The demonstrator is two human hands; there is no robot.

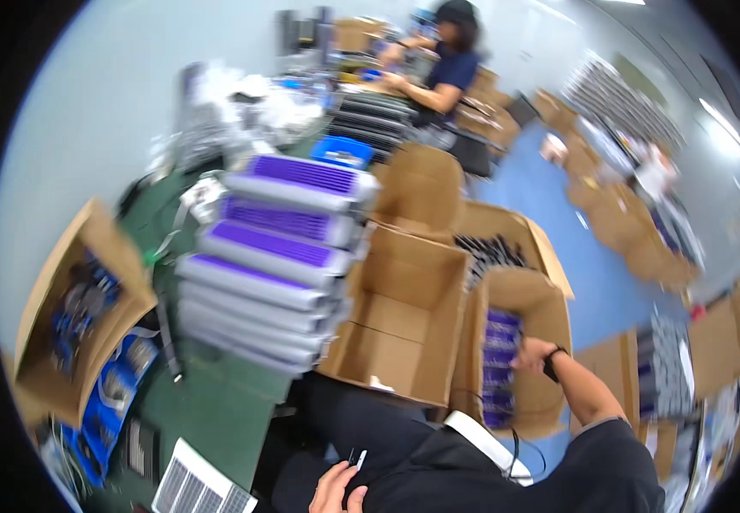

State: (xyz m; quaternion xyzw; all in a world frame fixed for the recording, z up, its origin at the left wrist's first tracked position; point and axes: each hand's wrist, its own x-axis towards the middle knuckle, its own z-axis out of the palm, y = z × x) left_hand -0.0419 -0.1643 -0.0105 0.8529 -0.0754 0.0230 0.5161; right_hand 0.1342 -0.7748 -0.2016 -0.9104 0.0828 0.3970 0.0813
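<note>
purple packs (pixel 498 368), brown carton (pixel 548 321), green table (pixel 216 410)

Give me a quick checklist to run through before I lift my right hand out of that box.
1. Right hand at the purple pieces: ok.
2. Firm grip on one: cannot tell; fingers partly hidden.
3. Left hand free: cannot tell; a small object shows by its fingertips.
4. Middle cardboard box open: ok.
5. That box free of scraps: not ok; a white bit shows near its front edge.
</note>
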